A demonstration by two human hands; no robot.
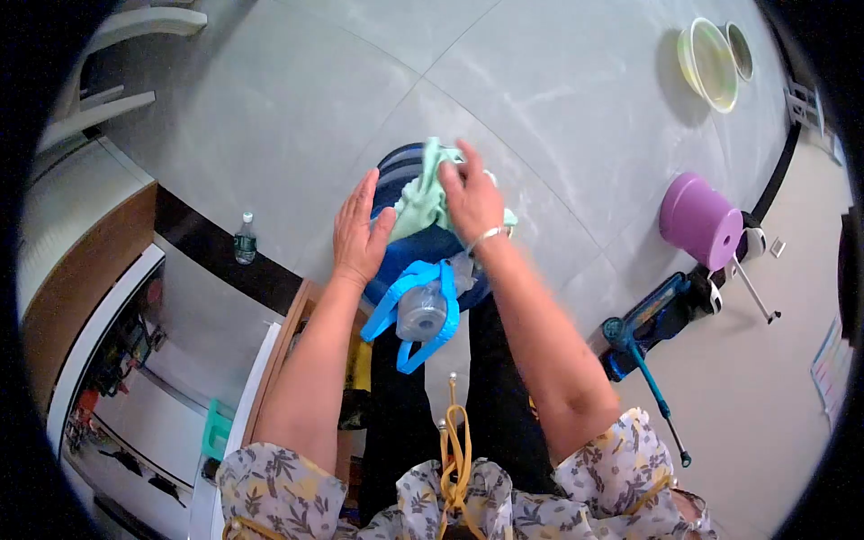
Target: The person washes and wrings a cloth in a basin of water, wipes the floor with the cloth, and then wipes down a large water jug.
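A large blue water bottle [396, 256] is between my forearms, with a bright blue handle frame [445, 317] around its clear neck end [421, 310] nearest me. Over its far part lies a crumpled mint-green cloth [420, 202]. My right hand [472, 193] is on the cloth, thumb and fingers bent around a fold of it. At the bottle's left side, my left hand [362, 229] has its fingers extended and its thumb apart, close to the cloth's left edge.
A small water bottle [245, 238] stands on the floor at left, near a cabinet [85, 207]. Purple stool [697, 220], scooter [643, 333] and basins [708, 65] are on the right. White chair legs [144, 27] show at upper left.
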